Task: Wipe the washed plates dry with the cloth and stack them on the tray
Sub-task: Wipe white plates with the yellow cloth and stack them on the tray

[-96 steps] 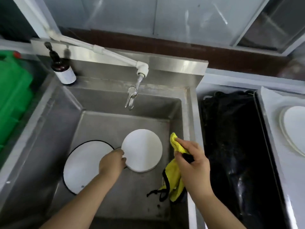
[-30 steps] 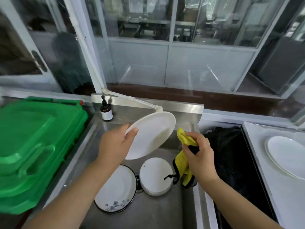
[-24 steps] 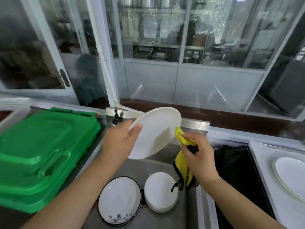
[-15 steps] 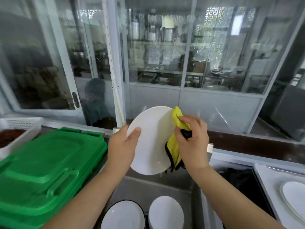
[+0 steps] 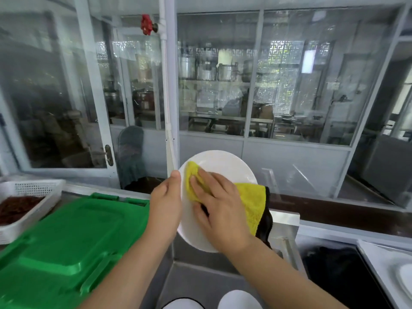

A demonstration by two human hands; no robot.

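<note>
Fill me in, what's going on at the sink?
A person is drying a white plate above the sink. The left hand holds the plate upright by its edge, and the right hand presses a yellow cloth against its face. Two more plates lie in the sink below. Another sits on the tray at right.

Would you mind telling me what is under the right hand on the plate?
The yellow cloth lies under the right hand, pressed flat on the white plate, which the left hand grips. The plate's middle is covered, so its dryness cannot be seen.
</note>
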